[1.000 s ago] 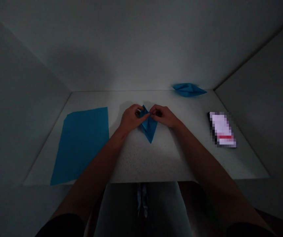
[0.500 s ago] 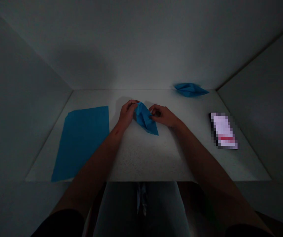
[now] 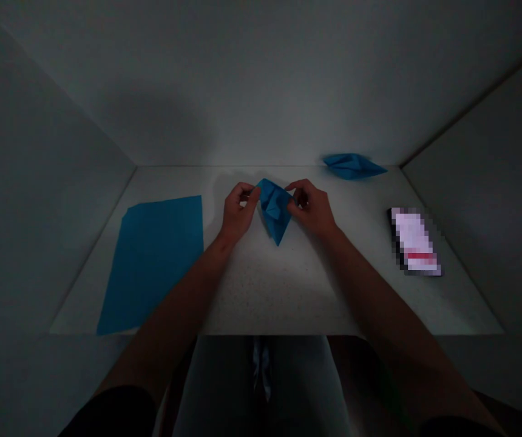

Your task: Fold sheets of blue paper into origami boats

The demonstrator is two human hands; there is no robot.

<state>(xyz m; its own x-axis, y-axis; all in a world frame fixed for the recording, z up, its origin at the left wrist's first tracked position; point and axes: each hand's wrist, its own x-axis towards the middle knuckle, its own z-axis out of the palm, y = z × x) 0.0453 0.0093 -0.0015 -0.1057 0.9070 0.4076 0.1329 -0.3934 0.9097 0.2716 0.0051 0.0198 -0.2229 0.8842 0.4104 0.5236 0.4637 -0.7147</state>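
Observation:
A small folded blue paper piece (image 3: 275, 209) is held between both hands above the middle of the white table (image 3: 279, 291). Its pointed tip aims toward me. My left hand (image 3: 238, 209) pinches its upper left edge with thumb and fingers. My right hand (image 3: 311, 207) pinches its upper right edge. The top of the piece looks pulled apart between the two hands.
A flat blue paper sheet (image 3: 154, 258) lies on the table's left side. A finished folded blue paper shape (image 3: 353, 165) rests at the back right by the wall. A phone (image 3: 414, 241) lies near the right edge. Walls enclose the table on three sides.
The hands lifted the folded piece off the table, turned it, and now hold it by both upper edges with its tip pointing toward me again.

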